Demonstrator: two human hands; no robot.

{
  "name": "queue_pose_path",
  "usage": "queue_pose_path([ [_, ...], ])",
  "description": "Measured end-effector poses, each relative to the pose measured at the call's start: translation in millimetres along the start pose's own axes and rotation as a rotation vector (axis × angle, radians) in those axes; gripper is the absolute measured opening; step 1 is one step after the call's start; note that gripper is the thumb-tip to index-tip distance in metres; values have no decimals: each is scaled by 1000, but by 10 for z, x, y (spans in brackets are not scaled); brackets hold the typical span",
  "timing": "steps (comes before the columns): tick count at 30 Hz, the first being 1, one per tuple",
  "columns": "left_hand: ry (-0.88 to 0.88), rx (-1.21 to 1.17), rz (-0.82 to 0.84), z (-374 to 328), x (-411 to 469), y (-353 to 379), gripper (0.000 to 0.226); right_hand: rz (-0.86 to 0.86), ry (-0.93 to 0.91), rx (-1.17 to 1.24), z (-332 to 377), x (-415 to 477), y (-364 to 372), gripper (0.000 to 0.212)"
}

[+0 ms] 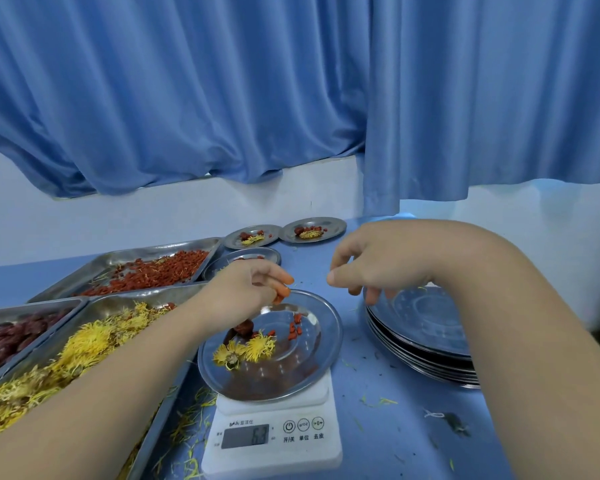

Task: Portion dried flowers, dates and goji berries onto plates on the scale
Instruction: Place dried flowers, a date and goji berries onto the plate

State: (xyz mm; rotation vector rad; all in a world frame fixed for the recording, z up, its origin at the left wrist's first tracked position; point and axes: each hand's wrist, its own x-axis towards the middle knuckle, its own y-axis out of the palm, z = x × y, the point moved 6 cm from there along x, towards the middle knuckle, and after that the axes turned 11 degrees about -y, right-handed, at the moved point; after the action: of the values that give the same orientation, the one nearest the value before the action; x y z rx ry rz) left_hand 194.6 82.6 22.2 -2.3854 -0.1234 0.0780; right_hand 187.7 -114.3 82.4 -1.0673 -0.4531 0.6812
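Plainly the goji berries (pixel 295 329) are small, light and loose. They may roll on the slick steel plate (pixel 333 327), so they want a fingertip pinch and a low drop. The left hand (pixel 253 289) hangs over that plate's far rim, pinching what look like a few berries. Beneath its wrist lie a date (pixel 243 329) and dried flowers (pixel 255 346), brittle and shedding. The plate overhangs the scale (pixel 274 434), so a knock to its rim could tip it. The right hand (pixel 385 258), loosely curled and holding nothing, hovers above the stack of plates (pixel 423 341). The flower tray (pixel 174 393) crowds the left forearm; the freest room on the table (pixel 395 427) lies between the hands.
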Motion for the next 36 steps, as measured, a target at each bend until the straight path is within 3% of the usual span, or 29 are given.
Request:
queue_pose_path([
  [5,-7,-22,-27,-53,6,92,11,-17,-9,36,-23,-22,-34,22],
  [15,-81,-101,-103,-13,42,98,16,19,-35,39,0,7,10,26],
  [22,-61,-43,-122,-67,91,112,36,27,-35,48,2,25,35,26],
  [30,-65,80,36,-26,78,146,43,33,-35,36,-4,27,37,28],
  [36,-91,-43,51,12,68,101,29,31,-31,54,-10,29,38,26],
])
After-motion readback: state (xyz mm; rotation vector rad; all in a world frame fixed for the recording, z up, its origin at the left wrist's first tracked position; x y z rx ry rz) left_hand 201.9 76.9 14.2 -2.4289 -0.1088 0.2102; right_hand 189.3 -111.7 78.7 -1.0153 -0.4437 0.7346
